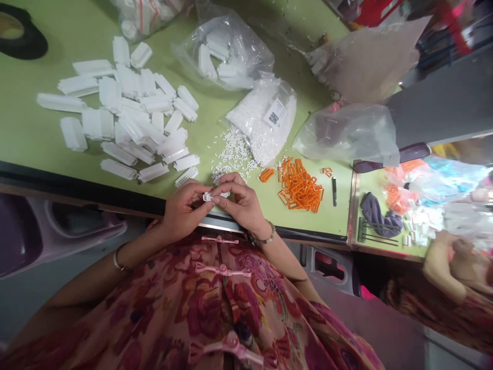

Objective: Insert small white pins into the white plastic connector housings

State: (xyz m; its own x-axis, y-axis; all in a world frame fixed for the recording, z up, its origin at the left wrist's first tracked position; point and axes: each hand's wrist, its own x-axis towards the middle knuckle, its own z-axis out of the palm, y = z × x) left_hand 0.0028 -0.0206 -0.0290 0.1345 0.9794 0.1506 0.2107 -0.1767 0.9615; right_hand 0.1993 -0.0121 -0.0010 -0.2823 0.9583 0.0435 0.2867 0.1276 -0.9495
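My left hand [185, 208] pinches a small white plastic piece [207, 197] at the table's front edge. The fingertips of my right hand [241, 200] close on the same piece from the other side. Just beyond them lies a scatter of tiny white pegs [231, 154], spilling from a clear bag with a printed label [265, 115]. A heap of white ribbed plastic parts [134, 113] spreads over the left of the green table. Orange plastic frames [300, 185] are piled to the right of my right hand.
A black pen-like tool [334, 191] lies right of the orange pile. Clear bags [346, 133] rest at the back right, another with white parts [231, 51] behind. A black tape roll [23, 31] is at far left. A person's hands [450, 257] are at the right table.
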